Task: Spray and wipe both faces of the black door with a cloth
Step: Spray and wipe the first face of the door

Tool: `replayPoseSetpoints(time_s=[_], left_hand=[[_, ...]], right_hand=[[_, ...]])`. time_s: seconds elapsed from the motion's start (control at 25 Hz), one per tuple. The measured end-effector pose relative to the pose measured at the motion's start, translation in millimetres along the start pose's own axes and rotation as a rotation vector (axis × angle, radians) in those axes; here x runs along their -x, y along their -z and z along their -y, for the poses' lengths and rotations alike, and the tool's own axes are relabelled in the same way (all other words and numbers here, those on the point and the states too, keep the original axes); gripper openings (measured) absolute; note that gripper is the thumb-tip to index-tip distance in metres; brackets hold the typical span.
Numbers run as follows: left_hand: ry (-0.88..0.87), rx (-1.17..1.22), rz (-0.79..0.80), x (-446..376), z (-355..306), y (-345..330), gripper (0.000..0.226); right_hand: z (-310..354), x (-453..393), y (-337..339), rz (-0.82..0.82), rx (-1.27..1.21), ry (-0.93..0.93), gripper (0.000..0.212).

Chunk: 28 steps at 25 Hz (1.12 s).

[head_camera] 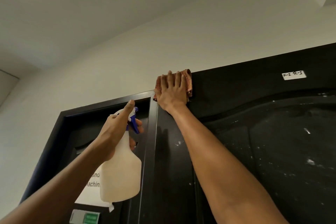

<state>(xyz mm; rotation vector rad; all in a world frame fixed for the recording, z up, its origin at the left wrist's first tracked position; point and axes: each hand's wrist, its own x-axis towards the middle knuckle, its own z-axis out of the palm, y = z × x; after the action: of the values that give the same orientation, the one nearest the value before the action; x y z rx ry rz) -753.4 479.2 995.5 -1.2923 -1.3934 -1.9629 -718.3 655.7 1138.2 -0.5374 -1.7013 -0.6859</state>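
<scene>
At far left a white wall (45,96) runs up to the ceiling (91,5). Next comes a second dark door (76,132) set back in its frame (60,123), with a white paper sign (91,192) on it whose print is partly hidden, and a green-and-grey plate (85,217) just below the sign. In front of that door the left hand (112,132) holds a white spray bottle (121,169) upright: the fingers are curled round its neck, one finger sits by the blue trigger (133,123), and the thumb (130,105) stands up along the spray head. A vertical frame post (151,142) divides the two doors. To the right of it is the black door (272,142), which fills the right side of the view; its panel has a curved raised moulding and is dotted with pale specks and streaks. At the door's top left corner the right hand (171,91) lies flat with straight, spread fingers, pressing a folded reddish checked cloth (188,80) against the door face; the cloth shows past the fingertips and on both sides of the hand. Further right, near the top edge of the door, is a small white label (293,75) with dark lettering.
</scene>
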Motion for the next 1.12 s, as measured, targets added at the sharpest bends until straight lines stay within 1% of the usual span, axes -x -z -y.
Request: replayPoseSetpoints(time_s=[0.12,0.24,0.28,0.36,0.4,0.44,0.48,0.56,0.64,0.68,0.72,0.76,0.8,0.84,0.96,1.04,1.12], left_hand=[[0.025,0.008,0.014,-1,6,12,0.054],[0.045,0.010,0.084,11,6,8,0.051],[0.050,0.005,0.115,16,8,6,0.054],[0.078,-0.015,0.166,26,9,2,0.068],[0.097,-0.024,0.185,29,9,0,0.074],[0.107,-0.020,0.205,31,10,-2,0.075],[0.104,0.002,0.234,33,10,-5,0.070],[0.075,0.059,0.266,35,7,-5,0.056],[0.063,0.047,0.264,38,9,2,0.056],[0.067,0.042,0.263,39,13,7,0.058],[0.077,0.038,0.263,41,17,14,0.059],[0.089,0.030,0.262,42,21,20,0.061],[0.100,0.021,0.259,44,25,24,0.062],[0.107,0.016,0.256,46,29,27,0.064],[0.133,0.039,0.259,56,38,24,0.062],[0.160,0.045,0.268,65,41,17,0.062],[0.174,0.042,0.280,74,40,11,0.065]], right_hand=[[3,14,2,0.057,0.060,0.232,0.066],[-8,65,4,0.131,0.073,0.451,0.064],[-10,87,2,0.156,0.075,0.502,0.064],[-20,130,1,0.197,0.103,0.588,0.065],[-31,146,3,0.211,0.115,0.587,0.066],[-47,155,7,0.206,0.106,0.534,0.066],[-65,160,13,0.170,0.102,0.431,0.067],[-97,154,23,0.060,0.107,0.109,0.066],[-115,141,31,-0.011,0.046,-0.256,0.067],[-115,135,30,-0.047,0.013,-0.388,0.068],[-107,132,27,-0.079,-0.005,-0.450,0.068],[-93,132,22,-0.087,-0.013,-0.429,0.068],[-76,137,16,-0.071,-0.014,-0.331,0.067],[-57,146,9,-0.042,-0.011,-0.183,0.066],[-23,195,-13,0.104,0.037,0.313,0.062],[-29,234,-12,0.218,0.081,0.576,0.060],[-54,266,-2,0.310,0.116,0.747,0.061]])
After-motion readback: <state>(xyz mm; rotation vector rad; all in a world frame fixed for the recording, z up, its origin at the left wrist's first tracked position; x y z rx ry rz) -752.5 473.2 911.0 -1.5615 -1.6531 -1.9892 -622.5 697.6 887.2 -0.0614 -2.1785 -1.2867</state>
